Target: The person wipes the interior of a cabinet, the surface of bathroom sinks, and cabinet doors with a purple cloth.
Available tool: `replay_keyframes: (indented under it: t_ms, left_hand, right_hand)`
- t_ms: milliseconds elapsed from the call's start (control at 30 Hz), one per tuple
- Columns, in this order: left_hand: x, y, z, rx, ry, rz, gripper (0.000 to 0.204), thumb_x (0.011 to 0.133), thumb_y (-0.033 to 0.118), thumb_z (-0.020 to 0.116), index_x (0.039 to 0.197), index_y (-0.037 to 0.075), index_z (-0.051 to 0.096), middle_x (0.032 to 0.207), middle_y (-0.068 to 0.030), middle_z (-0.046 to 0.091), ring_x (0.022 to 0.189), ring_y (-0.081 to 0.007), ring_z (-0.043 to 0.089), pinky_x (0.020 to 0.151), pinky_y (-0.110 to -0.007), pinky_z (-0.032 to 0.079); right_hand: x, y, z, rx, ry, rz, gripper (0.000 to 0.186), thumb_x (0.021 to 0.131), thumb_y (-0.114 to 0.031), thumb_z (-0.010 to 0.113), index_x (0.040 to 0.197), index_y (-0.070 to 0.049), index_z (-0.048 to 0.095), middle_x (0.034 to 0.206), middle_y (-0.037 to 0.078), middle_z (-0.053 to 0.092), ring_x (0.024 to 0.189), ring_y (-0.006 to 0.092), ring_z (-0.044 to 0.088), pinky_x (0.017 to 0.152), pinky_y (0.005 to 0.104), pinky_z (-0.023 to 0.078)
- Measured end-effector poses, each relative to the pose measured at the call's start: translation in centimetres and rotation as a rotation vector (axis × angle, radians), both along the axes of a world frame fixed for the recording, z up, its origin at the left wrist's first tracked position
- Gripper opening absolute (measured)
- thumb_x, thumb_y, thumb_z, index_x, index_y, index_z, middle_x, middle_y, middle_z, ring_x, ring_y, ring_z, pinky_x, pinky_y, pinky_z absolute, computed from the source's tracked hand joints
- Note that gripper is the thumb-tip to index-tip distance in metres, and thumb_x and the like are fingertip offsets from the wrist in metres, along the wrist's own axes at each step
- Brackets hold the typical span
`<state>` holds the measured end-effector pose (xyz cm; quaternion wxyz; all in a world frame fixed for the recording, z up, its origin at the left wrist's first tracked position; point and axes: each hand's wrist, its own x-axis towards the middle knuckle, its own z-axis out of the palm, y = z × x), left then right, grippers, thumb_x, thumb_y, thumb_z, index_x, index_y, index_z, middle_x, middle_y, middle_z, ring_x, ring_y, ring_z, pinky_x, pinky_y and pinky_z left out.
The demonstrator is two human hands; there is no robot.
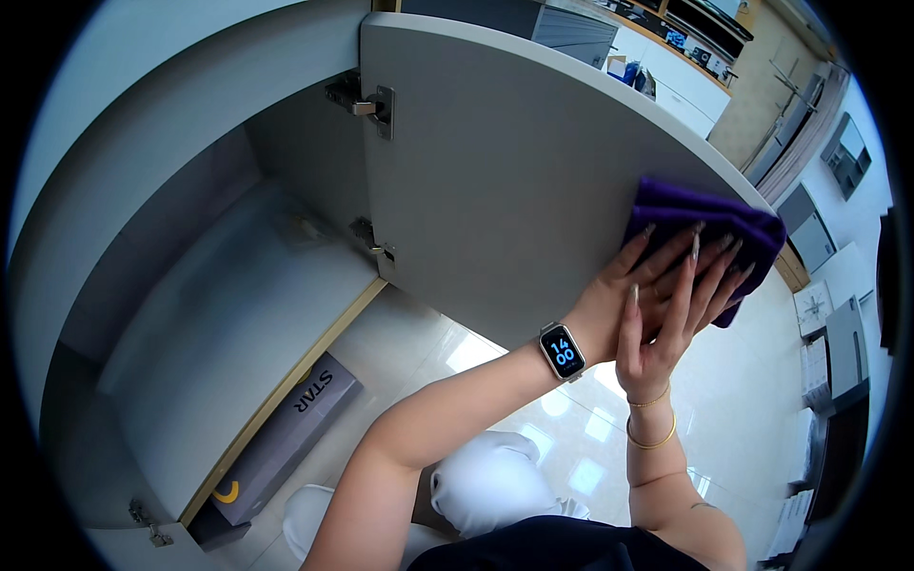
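Observation:
An open grey cabinet door (505, 171) with a curved edge fills the upper middle, hung on metal hinges (381, 109). A folded purple cloth (719, 205) lies against its right part. My left hand (609, 305), wearing a watch, is pressed on the cloth with fingers stretched out. My right hand (657, 352), with bracelets at the wrist, overlaps the left one, its long-nailed fingers extended over the cloth; some finger contact is hidden. Left of the door is the cabinet's interior shelf (238, 324) with a light wooden front edge.
Under the shelf lies a long grey box (276, 443) on the glossy tiled floor (400, 328). A second hinge fitting (152, 523) shows at lower left. White drawers (676, 105) and a counter stand beyond the door; wall panels (843, 157) and stacked items line the right.

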<state>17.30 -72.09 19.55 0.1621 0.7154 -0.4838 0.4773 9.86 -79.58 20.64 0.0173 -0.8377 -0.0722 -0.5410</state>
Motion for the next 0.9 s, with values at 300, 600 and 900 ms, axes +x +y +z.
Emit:
replay_keyframes:
  t_ms: [300, 600, 900]
  left_hand:
    - [1.6, 2.6, -20.8, 0.286, -0.051, -0.075, 0.045, 0.086, 0.044, 0.052, 0.129, 0.032, 0.056, 0.154, 0.0147, 0.031, 0.144, -0.0106, 0.021, 0.118, -0.048, 0.008]
    - [2.6, 9.2, -29.2, 0.38, 0.456, 0.117, 0.046, 0.087, 0.04, 0.051, 0.129, 0.021, 0.057, 0.139, -0.0012, 0.05, 0.135, -0.0279, 0.035, 0.112, -0.053, 0.026]
    - [9.7, 13.0, -29.9, -0.56, 0.853, 0.152, 0.069, 0.097, 0.046, 0.042, 0.15, 0.005, 0.024, 0.157, -0.0178, 0.02, 0.143, -0.0453, 0.018, 0.117, -0.053, 0.019]
  right_hand:
    - [-4.8, -1.0, -22.3, 0.032, 0.54, 0.017, 0.083, 0.089, -0.032, 0.062, 0.148, 0.007, 0.018, 0.149, 0.042, 0.006, 0.134, 0.0655, 0.004, 0.107, 0.0704, 0.009]
    - [1.0, 3.9, -27.2, -0.025, 0.641, 0.368, 0.071, 0.089, -0.032, 0.061, 0.141, 0.006, 0.033, 0.143, 0.041, 0.026, 0.124, 0.0636, 0.029, 0.099, 0.0686, 0.028]
    - [12.3, 14.1, -18.0, -0.171, 0.517, 0.53, 0.068, 0.084, -0.025, 0.061, 0.145, -0.006, 0.039, 0.151, 0.018, 0.035, 0.14, 0.0321, 0.033, 0.115, 0.0419, 0.025]
